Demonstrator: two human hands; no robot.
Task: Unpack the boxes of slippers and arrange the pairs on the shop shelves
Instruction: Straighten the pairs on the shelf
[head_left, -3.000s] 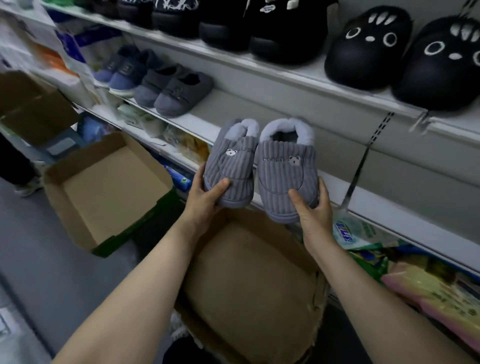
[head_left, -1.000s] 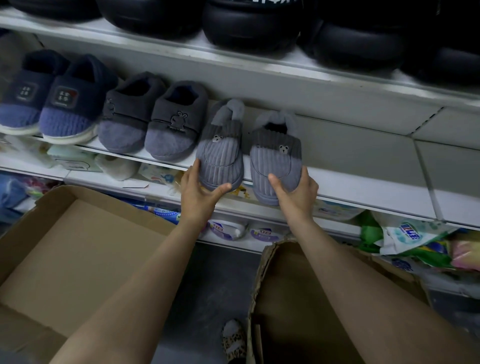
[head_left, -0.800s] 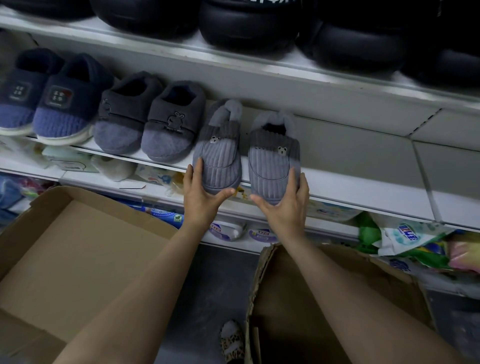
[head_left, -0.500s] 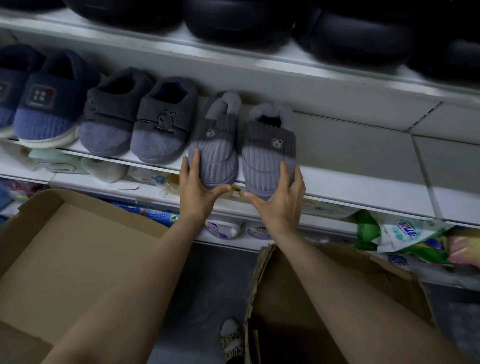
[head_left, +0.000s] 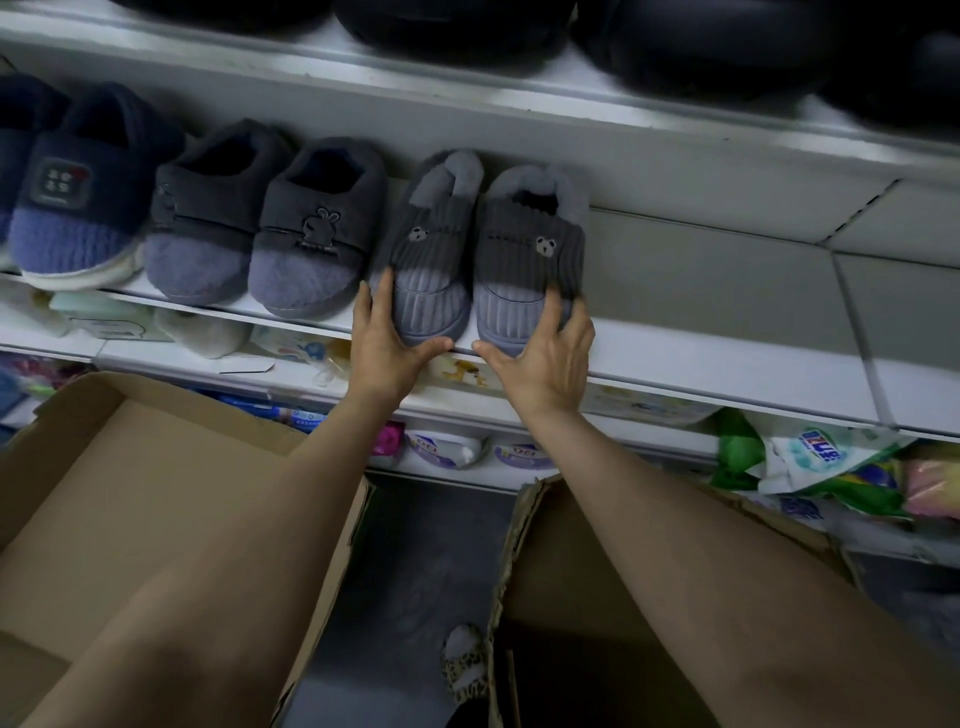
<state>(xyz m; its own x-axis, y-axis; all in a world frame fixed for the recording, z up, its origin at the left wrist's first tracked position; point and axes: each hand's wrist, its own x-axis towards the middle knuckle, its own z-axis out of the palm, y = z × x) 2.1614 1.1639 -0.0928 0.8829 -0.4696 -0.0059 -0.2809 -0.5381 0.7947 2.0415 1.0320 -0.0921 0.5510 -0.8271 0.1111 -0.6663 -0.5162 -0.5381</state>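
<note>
Two grey ribbed slippers with small bear badges stand side by side on the white middle shelf (head_left: 701, 358), toes toward me. My left hand (head_left: 387, 340) cups the toe of the left slipper (head_left: 428, 260), thumb under its tip and fingers up its outer side. Around the toe of the right slipper (head_left: 524, 254) lies my right hand (head_left: 545, 353), thumb in front and fingers on its right side. Left of this pair sit a dark grey rabbit-badge pair (head_left: 270, 228) and a navy pair (head_left: 72, 202).
Black clogs (head_left: 457, 26) fill the shelf above. Bare shelf runs to the right of the grey pair. Below me are two open cardboard boxes, one at the left (head_left: 156, 493) and one at the right (head_left: 571, 597). Packaged goods (head_left: 821, 462) crowd the lower shelves.
The grey pair has slid further back onto the shelf, up against the rabbit-badge pair. Both hands followed and now cup only the toes.
</note>
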